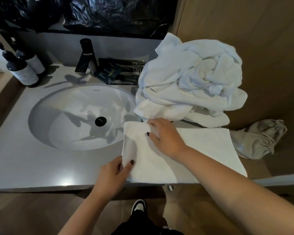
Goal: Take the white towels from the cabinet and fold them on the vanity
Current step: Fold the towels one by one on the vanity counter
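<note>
A white towel (202, 150) lies flat and folded on the grey vanity (32, 167), right of the sink. My left hand (114, 175) pinches the towel's near left corner between thumb and fingers. My right hand (165, 134) grips the towel's far left edge, fingers curled round it. A crumpled heap of white towels (190, 78) sits behind the flat towel, against the brown wall.
An oval sink (61, 133) with a black drain (100, 121) is on the left. A black tap (85, 56), two pump bottles (22, 68) and black packets (119, 72) stand at the back. A grey drawstring bag (258, 141) lies to the right.
</note>
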A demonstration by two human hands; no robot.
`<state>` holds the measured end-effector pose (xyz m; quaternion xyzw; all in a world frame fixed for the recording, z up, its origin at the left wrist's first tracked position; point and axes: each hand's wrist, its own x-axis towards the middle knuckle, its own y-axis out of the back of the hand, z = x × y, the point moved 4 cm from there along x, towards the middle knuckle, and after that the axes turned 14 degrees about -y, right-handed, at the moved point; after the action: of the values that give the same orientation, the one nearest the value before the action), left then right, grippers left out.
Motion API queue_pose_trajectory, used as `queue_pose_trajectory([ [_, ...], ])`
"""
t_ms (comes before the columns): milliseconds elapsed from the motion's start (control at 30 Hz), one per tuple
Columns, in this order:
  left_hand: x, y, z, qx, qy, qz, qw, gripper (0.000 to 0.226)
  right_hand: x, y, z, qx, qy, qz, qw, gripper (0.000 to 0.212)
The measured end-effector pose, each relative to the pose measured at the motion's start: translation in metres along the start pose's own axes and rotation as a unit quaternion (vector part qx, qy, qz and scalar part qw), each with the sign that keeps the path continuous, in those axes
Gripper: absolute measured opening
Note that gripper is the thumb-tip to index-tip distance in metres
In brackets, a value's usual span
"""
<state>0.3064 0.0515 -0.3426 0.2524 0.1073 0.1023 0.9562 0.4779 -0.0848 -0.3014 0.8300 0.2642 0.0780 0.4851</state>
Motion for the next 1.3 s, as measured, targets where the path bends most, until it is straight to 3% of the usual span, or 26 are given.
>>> queue_pose_trajectory([
  [100,-0.007,-0.003,-0.003,0.032,-0.024,0.077,0.996,0.033,-0.034,-0.018,0.023,-0.050,-0.007,-0.028,0.998,0.060],
  [233,-0.012,-0.007,-0.003,0.001,-0.016,0.110,0.994,0.029,-0.072,-0.038,0.065,-0.147,-0.023,-0.088,0.985,0.062],
  [367,-0.013,-0.003,-0.001,-0.074,0.021,0.197,0.977,0.035,-0.078,-0.038,0.084,-0.218,-0.022,-0.072,0.973,0.062],
  [433,-0.010,-0.001,-0.002,-0.064,0.029,0.181,0.981,0.029,-0.075,-0.039,0.083,-0.204,-0.036,-0.074,0.975,0.062],
  [533,-0.007,-0.007,0.003,-0.060,0.033,0.086,0.994,0.010,-0.078,-0.036,0.084,-0.129,-0.079,-0.051,0.987,0.065],
  [600,-0.006,-0.008,0.005,-0.024,0.047,0.078,0.996,0.021,-0.084,-0.024,0.095,-0.069,-0.143,0.002,0.987,0.064],
  [733,-0.004,0.001,0.015,0.098,0.055,0.150,0.982,0.037,-0.116,0.004,0.142,-0.045,-0.271,0.072,0.959,0.061],
  [833,0.000,-0.006,0.034,0.239,-0.030,0.189,0.952,0.047,-0.144,0.024,0.176,-0.052,-0.330,0.090,0.938,0.062],
  [900,0.007,-0.030,0.053,0.262,-0.125,0.162,0.943,0.048,-0.158,0.037,0.191,-0.018,-0.383,0.120,0.916,0.065],
  [1000,0.024,-0.083,0.078,0.245,-0.224,0.039,0.942,0.057,-0.172,0.051,0.204,0.068,-0.427,0.170,0.886,0.060],
  [1067,0.036,-0.123,0.083,0.267,-0.226,-0.065,0.935,0.064,-0.178,0.056,0.207,0.126,-0.415,0.199,0.879,0.050],
  [1133,0.043,-0.152,0.078,0.358,-0.212,-0.135,0.899,0.068,-0.182,0.058,0.209,0.156,-0.399,0.219,0.877,0.042],
  [1233,0.047,-0.166,0.069,0.423,-0.225,-0.146,0.865,0.073,-0.186,0.060,0.211,0.178,-0.382,0.227,0.878,0.037],
  [1300,0.048,-0.166,0.064,0.436,-0.233,-0.154,0.855,0.074,-0.188,0.066,0.204,0.100,-0.347,0.225,0.905,0.042],
])
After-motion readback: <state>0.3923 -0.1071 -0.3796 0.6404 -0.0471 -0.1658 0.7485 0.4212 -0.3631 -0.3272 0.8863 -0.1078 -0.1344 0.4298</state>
